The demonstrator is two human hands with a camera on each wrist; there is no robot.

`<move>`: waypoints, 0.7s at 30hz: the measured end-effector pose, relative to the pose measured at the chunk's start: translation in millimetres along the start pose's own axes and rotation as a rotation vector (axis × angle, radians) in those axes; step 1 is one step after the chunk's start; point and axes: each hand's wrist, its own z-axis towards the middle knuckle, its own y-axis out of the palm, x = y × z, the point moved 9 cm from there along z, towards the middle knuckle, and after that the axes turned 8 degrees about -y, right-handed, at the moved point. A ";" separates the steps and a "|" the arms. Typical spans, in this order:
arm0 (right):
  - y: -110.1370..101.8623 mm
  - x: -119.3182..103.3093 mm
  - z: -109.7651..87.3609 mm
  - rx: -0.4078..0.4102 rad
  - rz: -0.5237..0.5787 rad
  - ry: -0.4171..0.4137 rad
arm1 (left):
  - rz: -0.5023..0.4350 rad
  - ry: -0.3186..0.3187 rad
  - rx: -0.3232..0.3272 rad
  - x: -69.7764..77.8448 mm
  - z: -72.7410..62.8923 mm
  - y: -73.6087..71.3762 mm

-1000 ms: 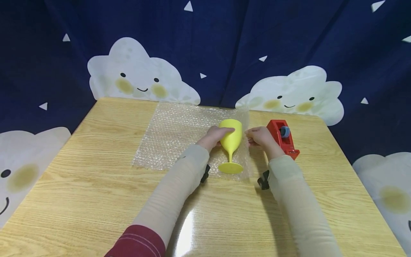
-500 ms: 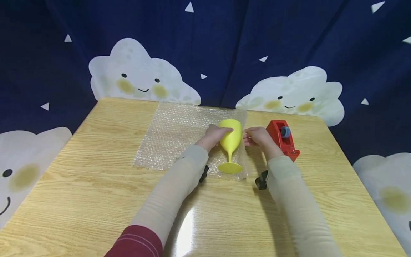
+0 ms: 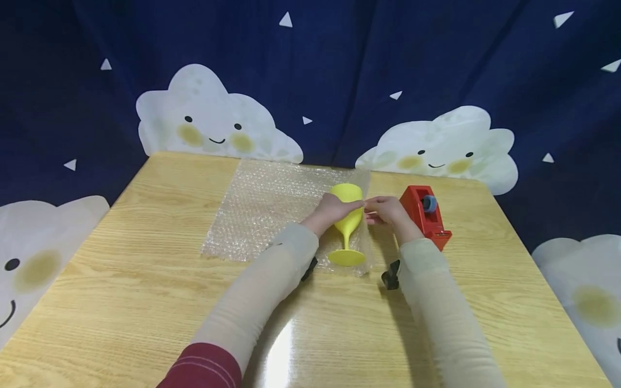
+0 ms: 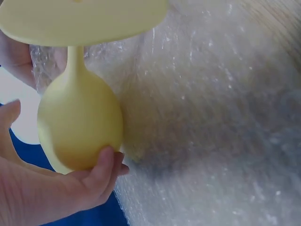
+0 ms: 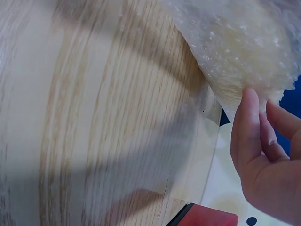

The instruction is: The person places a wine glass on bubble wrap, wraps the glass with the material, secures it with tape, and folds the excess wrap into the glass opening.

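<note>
A yellow goblet (image 3: 346, 223) lies over the right part of a sheet of bubble wrap (image 3: 269, 207), its foot toward the person. My left hand (image 3: 331, 210) holds the bowl from the left, fingers curled under it, as the left wrist view shows on the goblet (image 4: 80, 117). The left thumb stretches across to the wrap's right edge. That edge stands raised beside the bowl, and my right hand (image 3: 388, 210) pinches it. In the right wrist view, thumb and fingertips meet at the margin of the bubble wrap (image 5: 244, 56).
A red tape dispenser (image 3: 412, 200) with a blue roll stands just right of the right hand. Everything rests on a wooden table (image 3: 145, 258). Behind its far edge hangs a dark blue curtain (image 3: 330, 64) with white smiling clouds.
The right hand has shifted left, bringing the wrap's right edge closer against the goblet. The left thumb has slid right across the bowl to meet that edge.
</note>
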 end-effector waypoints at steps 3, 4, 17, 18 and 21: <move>-1.1 1.2 -0.1 0.004 -0.011 0.012 | -0.007 0.001 -0.001 1.4 -2.0 2.6; -1.3 1.3 0.1 0.004 -0.010 0.011 | 0.007 -0.001 0.005 1.5 -2.4 2.9; 3.8 -1.7 0.0 -0.027 0.086 -0.029 | 0.201 -0.079 0.072 -1.8 -1.7 3.7; 4.2 -1.4 1.3 -0.031 0.092 -0.035 | 0.213 -0.081 0.078 -1.5 -1.4 3.5; 2.5 3.1 8.3 -0.019 0.100 -0.036 | 0.280 -0.089 0.117 -0.3 -1.0 1.5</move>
